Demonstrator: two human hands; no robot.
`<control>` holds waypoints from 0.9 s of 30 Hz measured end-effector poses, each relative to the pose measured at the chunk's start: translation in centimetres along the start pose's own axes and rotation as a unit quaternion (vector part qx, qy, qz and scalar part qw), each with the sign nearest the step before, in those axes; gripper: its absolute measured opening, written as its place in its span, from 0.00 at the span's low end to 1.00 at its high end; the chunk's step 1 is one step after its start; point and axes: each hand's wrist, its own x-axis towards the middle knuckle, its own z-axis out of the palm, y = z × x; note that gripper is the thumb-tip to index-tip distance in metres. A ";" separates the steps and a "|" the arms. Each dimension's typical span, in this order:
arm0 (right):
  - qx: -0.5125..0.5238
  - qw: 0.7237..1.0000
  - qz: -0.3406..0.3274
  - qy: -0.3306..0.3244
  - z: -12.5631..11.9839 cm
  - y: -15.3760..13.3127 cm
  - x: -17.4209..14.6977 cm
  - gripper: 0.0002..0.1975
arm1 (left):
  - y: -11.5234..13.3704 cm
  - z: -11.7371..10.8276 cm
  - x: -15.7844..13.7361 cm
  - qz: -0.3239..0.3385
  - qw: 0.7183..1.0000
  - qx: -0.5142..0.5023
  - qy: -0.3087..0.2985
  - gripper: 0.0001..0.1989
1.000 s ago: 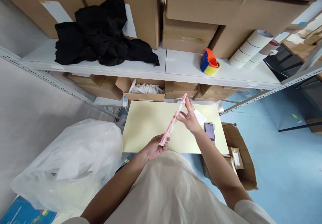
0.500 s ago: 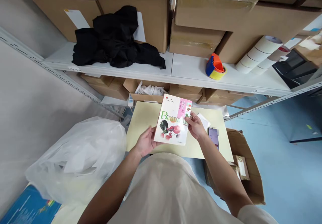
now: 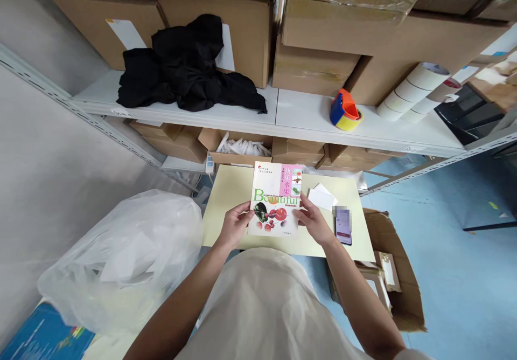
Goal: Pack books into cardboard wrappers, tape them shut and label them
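A book (image 3: 276, 201) with a white cover, a pink strip and pictures of fruit and vegetables is held upright to my view above the pale yellow table (image 3: 224, 187). Gripping its left edge is my left hand (image 3: 235, 224), thumb on the cover. My right hand (image 3: 315, 222) pinches the right edge near the lower half, fingers partly behind the book. White paper sheets (image 3: 322, 195) lie on the table just beyond my right hand. To the right of that hand lies a phone (image 3: 343, 228) with its screen lit.
Ahead stands a metal shelf (image 3: 299, 112) bearing cardboard boxes (image 3: 323, 23), black cloth (image 3: 188, 69), a tape dispenser (image 3: 345, 111) and tape rolls (image 3: 416, 90). A plastic bag (image 3: 125, 257) bulges at left. An open carton (image 3: 404, 290) sits on the floor at right.
The book has turned from a tilt to nearly straight and come slightly left and down. My right hand has slid lower along its edge, uncovering more of the cover and the white sheets.
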 end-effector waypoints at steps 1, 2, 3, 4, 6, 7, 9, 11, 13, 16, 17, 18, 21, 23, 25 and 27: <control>-0.010 1.000 0.009 0.009 -0.2 0.5 -0.3 0.37 | 0.0 -0.1 -0.1 0.004 1.000 0.013 -0.003 0.30; -0.015 1.000 0.015 0.014 -0.5 0.9 -0.4 0.37 | 0.0 -0.1 -0.1 0.007 1.000 0.025 -0.006 0.29; -0.017 1.000 0.019 0.015 -0.6 1.2 -0.5 0.37 | 0.0 -0.1 -0.1 0.010 0.999 0.035 -0.011 0.29; -0.017 1.000 0.020 0.016 -0.8 1.5 -0.5 0.36 | 0.0 -0.1 -0.1 0.011 0.999 0.043 -0.017 0.28; -0.014 0.999 0.019 0.024 -0.9 1.7 -0.4 0.36 | -0.1 -0.1 0.1 0.015 0.998 0.051 -0.025 0.28; -0.011 0.999 0.019 0.032 -1.0 1.8 -0.3 0.36 | -0.2 -0.1 0.3 0.018 0.998 0.053 -0.026 0.29; -0.005 0.999 0.019 0.046 -0.9 1.8 0.0 0.36 | -0.4 -0.1 0.7 0.023 0.998 0.054 -0.018 0.30; 0.002 0.999 0.021 0.050 -0.8 1.7 0.2 0.36 | -0.7 -0.3 1.0 0.030 0.998 0.059 -0.008 0.31; 0.005 0.999 0.024 0.048 -0.7 1.8 0.4 0.35 | -0.9 -0.5 1.3 0.035 0.997 0.066 -0.006 0.30; 0.006 0.999 0.028 0.042 -0.4 2.0 0.9 0.35 | -1.1 -0.9 1.7 0.046 0.996 0.078 -0.015 0.27; 0.006 0.999 0.030 0.041 -0.3 2.2 1.2 0.35 | -1.1 -1.2 1.9 0.052 0.995 0.084 -0.016 0.26; 0.006 0.999 0.031 0.042 -0.1 2.5 1.6 0.36 | -1.2 -1.5 2.2 0.056 0.994 0.092 -0.017 0.25; -0.001 0.998 0.032 0.048 1.0 3.8 3.7 0.37 | -1.6 -3.1 3.5 0.051 0.991 0.127 -0.010 0.24; -0.031 0.998 0.026 0.044 2.2 5.2 5.8 0.37 | -2.2 -4.7 5.0 0.031 0.987 0.155 0.005 0.26; -0.077 0.996 0.024 0.042 3.8 6.7 8.4 0.36 | -3.1 -6.7 7.0 0.012 0.982 0.184 0.026 0.26; -0.131 0.990 0.037 0.049 5.6 8.3 11.2 0.35 | -4.1 -8.8 9.2 -0.006 0.972 0.230 0.049 0.25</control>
